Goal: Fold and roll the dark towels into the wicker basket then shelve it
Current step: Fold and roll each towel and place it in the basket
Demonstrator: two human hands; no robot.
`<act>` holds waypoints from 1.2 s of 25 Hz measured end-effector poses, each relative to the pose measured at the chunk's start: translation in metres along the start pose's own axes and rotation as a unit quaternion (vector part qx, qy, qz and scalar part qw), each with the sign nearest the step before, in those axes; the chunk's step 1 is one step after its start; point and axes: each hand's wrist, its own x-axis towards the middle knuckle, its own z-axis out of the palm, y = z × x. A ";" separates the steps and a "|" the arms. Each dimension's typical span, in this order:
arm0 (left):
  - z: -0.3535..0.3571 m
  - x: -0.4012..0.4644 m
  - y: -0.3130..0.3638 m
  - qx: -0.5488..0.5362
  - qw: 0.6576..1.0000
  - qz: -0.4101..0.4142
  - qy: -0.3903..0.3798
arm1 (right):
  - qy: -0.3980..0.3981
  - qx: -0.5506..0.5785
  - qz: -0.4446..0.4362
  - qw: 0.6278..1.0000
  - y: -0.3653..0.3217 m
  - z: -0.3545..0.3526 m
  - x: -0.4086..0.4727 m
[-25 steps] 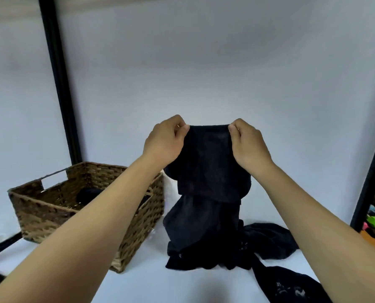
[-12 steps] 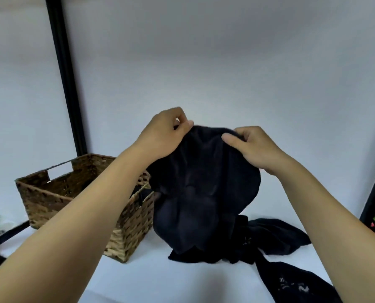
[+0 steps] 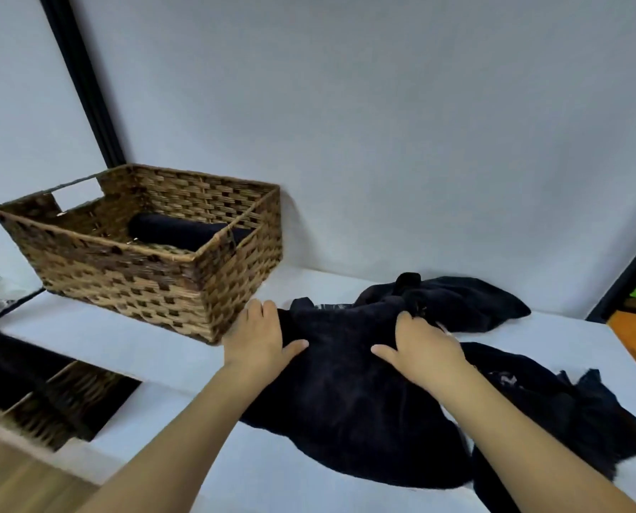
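A dark towel [image 3: 342,398] lies spread on the white surface [image 3: 131,338] in front of me. My left hand [image 3: 259,336] rests flat on its far left edge, fingers straight. On the towel's far right part my right hand [image 3: 422,349] presses down with the palm, thumb spread. The wicker basket [image 3: 131,286] stands at the left, just beyond my left hand, with one rolled dark towel [image 3: 183,231] inside. More dark towels lie crumpled behind [image 3: 457,301] and to the right [image 3: 568,405] of my hands.
A black post [image 3: 83,83] rises behind the basket against the white wall. Below the surface at the left an opening shows another woven basket [image 3: 68,405]. A black frame edge [image 3: 627,268] and coloured items stand at the far right.
Both hands held the towel up by its top edge; they have brought it down and now press it flat on the surface. The view has tilted downward.
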 end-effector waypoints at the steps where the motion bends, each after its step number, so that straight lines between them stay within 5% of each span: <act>1: 0.004 -0.002 -0.002 -0.002 0.999 -0.030 -0.011 | 0.018 -0.005 0.041 0.999 -0.002 0.003 -0.005; 4: 0.005 -0.008 -0.009 0.038 0.996 -0.040 -0.076 | -0.017 -0.006 0.079 0.997 -0.005 0.014 -0.008; 7: -0.003 -0.014 -0.013 -0.040 0.997 -0.018 -0.070 | -0.012 0.170 0.013 0.985 -0.010 0.015 -0.010; 8: -0.007 -0.015 -0.015 -0.114 0.991 -0.018 -0.072 | 0.015 0.284 0.000 0.959 -0.012 0.013 -0.012; 10: -0.014 -0.019 -0.026 -0.299 0.951 -0.040 -0.076 | 0.042 0.536 0.010 0.843 -0.016 0.008 -0.020; 12: -0.019 -0.028 -0.035 -0.417 0.901 -0.095 -0.070 | -0.006 0.631 0.020 0.775 -0.015 0.008 -0.028; 14: -0.017 -0.042 -0.041 -0.442 0.879 -0.147 -0.097 | -0.100 0.550 0.020 0.829 -0.009 0.015 -0.034; 17: -0.005 -0.062 -0.049 -0.411 0.883 -0.164 -0.158 | -0.169 0.482 0.042 0.859 -0.009 0.018 -0.042; 20: 0.005 -0.071 -0.063 -0.371 0.911 -0.134 -0.116 | -0.093 0.332 0.015 0.939 -0.034 0.023 -0.054; 22: 0.011 -0.081 -0.071 -0.447 0.879 -0.127 -0.110 | -0.019 0.163 0.012 0.986 -0.060 0.035 -0.064; 27: 0.028 -0.150 -0.095 -0.603 0.771 -0.184 -0.087 | 0.054 0.077 0.016 0.995 -0.092 0.045 -0.090; 30: 0.042 -0.204 -0.126 -0.588 0.772 -0.225 -0.092 | 0.069 0.266 -0.057 0.960 -0.119 0.052 -0.133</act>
